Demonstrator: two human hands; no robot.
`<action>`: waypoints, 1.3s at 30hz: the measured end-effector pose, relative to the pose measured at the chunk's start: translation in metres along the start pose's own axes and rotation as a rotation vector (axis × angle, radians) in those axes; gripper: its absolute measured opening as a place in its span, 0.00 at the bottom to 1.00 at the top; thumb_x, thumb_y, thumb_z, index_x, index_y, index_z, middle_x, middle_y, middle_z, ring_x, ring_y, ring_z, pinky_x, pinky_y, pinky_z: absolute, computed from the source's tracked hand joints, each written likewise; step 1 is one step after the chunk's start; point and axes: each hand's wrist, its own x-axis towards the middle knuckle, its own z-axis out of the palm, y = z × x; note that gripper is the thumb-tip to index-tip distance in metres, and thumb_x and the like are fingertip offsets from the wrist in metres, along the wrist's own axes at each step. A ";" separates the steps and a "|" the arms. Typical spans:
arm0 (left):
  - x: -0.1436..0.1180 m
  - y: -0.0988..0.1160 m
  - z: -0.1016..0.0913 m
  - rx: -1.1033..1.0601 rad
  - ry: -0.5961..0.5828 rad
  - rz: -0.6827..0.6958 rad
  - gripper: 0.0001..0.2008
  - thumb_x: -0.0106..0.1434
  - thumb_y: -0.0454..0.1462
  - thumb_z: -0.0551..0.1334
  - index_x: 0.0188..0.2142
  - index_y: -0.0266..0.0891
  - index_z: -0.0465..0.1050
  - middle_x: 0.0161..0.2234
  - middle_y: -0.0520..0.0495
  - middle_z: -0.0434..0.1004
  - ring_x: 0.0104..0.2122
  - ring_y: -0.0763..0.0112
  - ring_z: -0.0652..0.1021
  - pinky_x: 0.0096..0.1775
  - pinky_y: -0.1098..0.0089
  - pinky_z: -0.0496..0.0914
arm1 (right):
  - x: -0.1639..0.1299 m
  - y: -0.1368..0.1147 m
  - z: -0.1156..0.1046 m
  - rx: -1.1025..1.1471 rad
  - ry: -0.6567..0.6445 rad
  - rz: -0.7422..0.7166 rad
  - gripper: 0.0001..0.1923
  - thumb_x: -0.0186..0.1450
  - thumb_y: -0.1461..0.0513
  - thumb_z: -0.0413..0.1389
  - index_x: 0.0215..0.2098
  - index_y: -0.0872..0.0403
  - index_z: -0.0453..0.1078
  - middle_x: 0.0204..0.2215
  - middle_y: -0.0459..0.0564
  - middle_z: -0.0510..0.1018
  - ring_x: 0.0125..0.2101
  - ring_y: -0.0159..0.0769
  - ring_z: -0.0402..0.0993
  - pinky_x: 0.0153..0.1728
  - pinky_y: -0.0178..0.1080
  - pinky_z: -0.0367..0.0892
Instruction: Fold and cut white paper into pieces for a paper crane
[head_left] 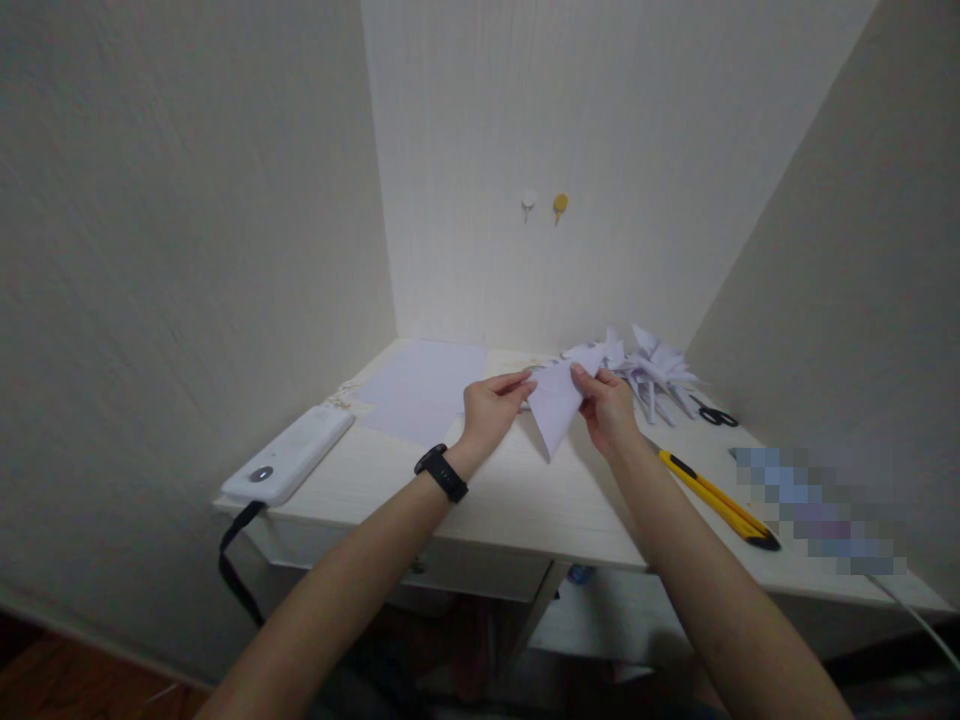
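Note:
A folded white paper triangle (556, 405) is held just above the white desk (517, 490), its point hanging down. My left hand (491, 408) pinches its upper left corner; a black band sits on that wrist. My right hand (607, 408) grips the upper right edge with thumb and fingers. Both hands are closed on the paper.
Flat white sheets (424, 392) lie at the back left. A pile of folded paper shapes (652, 372) and black scissors (716, 414) sit at the back right. A yellow utility knife (720, 498) lies right of my arm. A white device (289, 455) with a black strap rests on the left edge.

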 end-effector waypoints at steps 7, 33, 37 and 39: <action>-0.001 0.002 -0.001 -0.076 -0.012 -0.005 0.10 0.52 0.33 0.71 0.36 0.34 0.82 0.30 0.43 0.83 0.27 0.70 0.80 0.26 0.73 0.75 | 0.004 -0.025 -0.001 -0.083 -0.046 -0.090 0.20 0.40 0.54 0.72 0.20 0.54 0.68 0.19 0.42 0.73 0.20 0.28 0.66 0.22 0.33 0.64; -0.002 0.005 -0.012 0.092 -0.295 0.018 0.07 0.50 0.38 0.73 0.27 0.35 0.82 0.24 0.46 0.81 0.23 0.73 0.76 0.29 0.72 0.71 | 0.003 -0.059 0.024 -0.479 -0.314 -0.202 0.16 0.42 0.53 0.72 0.21 0.55 0.75 0.18 0.45 0.75 0.19 0.28 0.65 0.21 0.34 0.59; -0.001 0.001 -0.011 0.094 -0.310 -0.003 0.07 0.50 0.38 0.73 0.27 0.35 0.81 0.25 0.46 0.81 0.24 0.72 0.77 0.29 0.73 0.71 | 0.006 -0.062 0.025 -0.499 -0.268 -0.210 0.17 0.42 0.52 0.71 0.21 0.55 0.76 0.17 0.45 0.74 0.19 0.28 0.64 0.20 0.34 0.57; -0.001 -0.001 -0.010 0.093 -0.313 -0.022 0.08 0.50 0.38 0.73 0.28 0.35 0.81 0.26 0.45 0.81 0.24 0.72 0.77 0.29 0.73 0.72 | 0.007 -0.062 0.025 -0.501 -0.264 -0.205 0.17 0.42 0.52 0.71 0.21 0.56 0.76 0.17 0.46 0.74 0.19 0.28 0.63 0.20 0.34 0.57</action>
